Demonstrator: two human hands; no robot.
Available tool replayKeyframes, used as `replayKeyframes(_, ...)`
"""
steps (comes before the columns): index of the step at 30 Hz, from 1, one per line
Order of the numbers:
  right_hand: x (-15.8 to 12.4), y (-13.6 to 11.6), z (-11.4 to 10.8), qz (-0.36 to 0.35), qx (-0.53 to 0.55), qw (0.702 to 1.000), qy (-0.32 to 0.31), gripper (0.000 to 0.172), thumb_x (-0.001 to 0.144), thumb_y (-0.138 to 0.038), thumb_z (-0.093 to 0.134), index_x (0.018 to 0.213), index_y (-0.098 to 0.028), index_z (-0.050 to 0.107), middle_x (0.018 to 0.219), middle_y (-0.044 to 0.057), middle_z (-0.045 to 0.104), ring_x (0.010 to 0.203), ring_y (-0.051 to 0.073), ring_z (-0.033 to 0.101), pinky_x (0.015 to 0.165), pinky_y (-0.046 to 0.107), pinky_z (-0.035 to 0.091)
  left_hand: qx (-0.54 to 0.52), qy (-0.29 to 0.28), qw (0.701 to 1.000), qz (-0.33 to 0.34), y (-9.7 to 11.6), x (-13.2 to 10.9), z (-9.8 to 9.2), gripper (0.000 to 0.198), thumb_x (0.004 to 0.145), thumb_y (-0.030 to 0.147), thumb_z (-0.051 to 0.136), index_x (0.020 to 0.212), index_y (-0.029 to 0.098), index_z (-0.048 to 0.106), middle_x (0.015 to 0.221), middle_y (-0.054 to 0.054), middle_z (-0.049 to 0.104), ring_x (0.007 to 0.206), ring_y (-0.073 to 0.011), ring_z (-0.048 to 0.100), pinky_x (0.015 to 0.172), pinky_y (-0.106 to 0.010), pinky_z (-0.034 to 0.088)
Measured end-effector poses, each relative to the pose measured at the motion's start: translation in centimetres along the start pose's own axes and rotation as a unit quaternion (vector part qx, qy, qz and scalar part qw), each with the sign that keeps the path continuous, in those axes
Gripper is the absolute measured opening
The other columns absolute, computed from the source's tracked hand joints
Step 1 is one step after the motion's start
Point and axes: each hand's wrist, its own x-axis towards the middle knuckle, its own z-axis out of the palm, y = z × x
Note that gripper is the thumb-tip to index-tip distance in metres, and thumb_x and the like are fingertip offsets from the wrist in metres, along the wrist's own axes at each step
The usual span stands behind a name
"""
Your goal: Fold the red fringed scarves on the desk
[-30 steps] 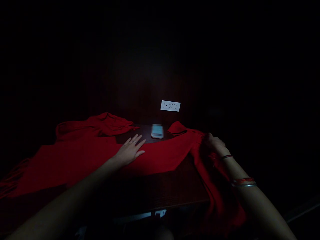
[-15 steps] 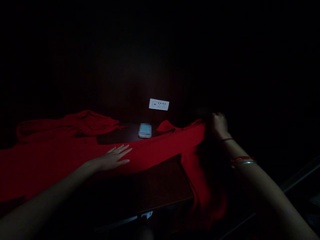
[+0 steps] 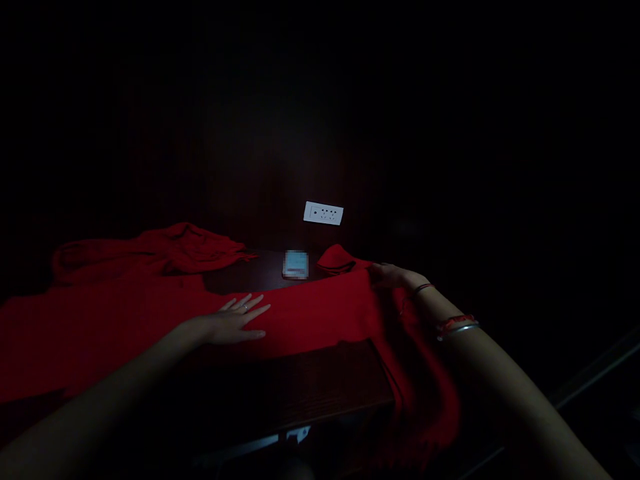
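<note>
A long red scarf (image 3: 310, 313) lies stretched across a dark wooden table, its right part hanging over the table's right edge down to a fringed end. My left hand (image 3: 233, 325) rests flat on the scarf, fingers spread and a ring on one of them. At the table's right end my right hand (image 3: 395, 275) lies against the scarf with its fingers stretched to the left; the dim light hides part of them. Behind the left hand lies a crumpled red cloth (image 3: 165, 250). Another folded red piece (image 3: 337, 259) stands up just left of my right hand.
A small pale-blue blurred item (image 3: 296, 264) sits on the table behind the scarf. On the dark wall above is a white socket panel (image 3: 323, 213). The table's front edge (image 3: 345, 412) runs below the scarf. Surroundings are very dark.
My right hand has come down and left from beyond the table's end onto the scarf, its fingers straightening. The raised right end of the scarf has dropped. My left hand stays on the scarf.
</note>
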Motion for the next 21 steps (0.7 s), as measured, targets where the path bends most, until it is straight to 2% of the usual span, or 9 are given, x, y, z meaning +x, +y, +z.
replayKeyframes(5,-0.6,2.9,0.1,-0.027,0.018,0.998,0.045,0.038,0.069,-0.026,0.055,0.106,-0.014,0.052,0.1,0.008,0.056,0.086,0.017,0.054,0.074,0.024,0.041,0.004,-0.005,1.0,-0.002,0.0,0.0,-0.3,0.073,0.07,0.067,0.028,0.13,0.029,0.01,0.137,-0.005,0.0,0.124,-0.0292,0.0,0.097,-0.047,0.01)
replayKeyframes(9,-0.2,3.3,-0.1,-0.053,0.031,0.995,0.08,0.044,0.073,-0.032,0.051,0.112,-0.014,0.048,0.112,0.01,0.05,0.096,0.018,0.05,0.08,0.024,0.039,0.004,-0.001,1.0,0.0,-0.2,0.2,-0.1,0.072,0.071,0.066,0.027,0.13,0.029,0.009,0.137,-0.006,-0.001,0.124,-0.0288,-0.001,0.097,-0.047,0.009)
replayKeyframes(12,0.7,2.4,-0.1,-0.058,0.05,0.996,0.047,0.044,0.073,-0.027,0.05,0.116,-0.017,0.045,0.113,0.007,0.051,0.097,0.015,0.05,0.079,0.021,0.039,0.008,0.004,1.0,0.001,-0.5,0.3,0.1,0.072,0.071,0.066,0.026,0.13,0.03,0.009,0.137,-0.005,-0.002,0.124,-0.0282,-0.001,0.097,-0.046,0.009)
replayKeyframes(16,1.4,1.6,-0.8,-0.044,0.003,0.999,-0.001,0.036,0.069,-0.025,0.054,0.104,-0.016,0.055,0.097,0.005,0.06,0.082,0.016,0.056,0.068,0.021,0.041,0.01,0.009,1.0,-0.001,-0.7,0.4,0.2,0.072,0.071,0.067,0.026,0.13,0.03,0.008,0.137,-0.005,-0.002,0.124,-0.0281,-0.004,0.097,-0.047,0.008)
replayKeyframes(21,0.9,2.8,-3.4,-0.048,-0.033,0.998,0.009,0.025,0.069,-0.03,0.053,0.087,-0.016,0.061,0.082,0.004,0.062,0.07,0.015,0.056,0.057,0.02,0.039,0.012,0.024,1.0,-0.008,-0.8,0.3,0.3,0.073,0.07,0.068,0.027,0.13,0.031,0.008,0.137,-0.005,-0.003,0.123,-0.0302,-0.005,0.096,-0.049,0.007)
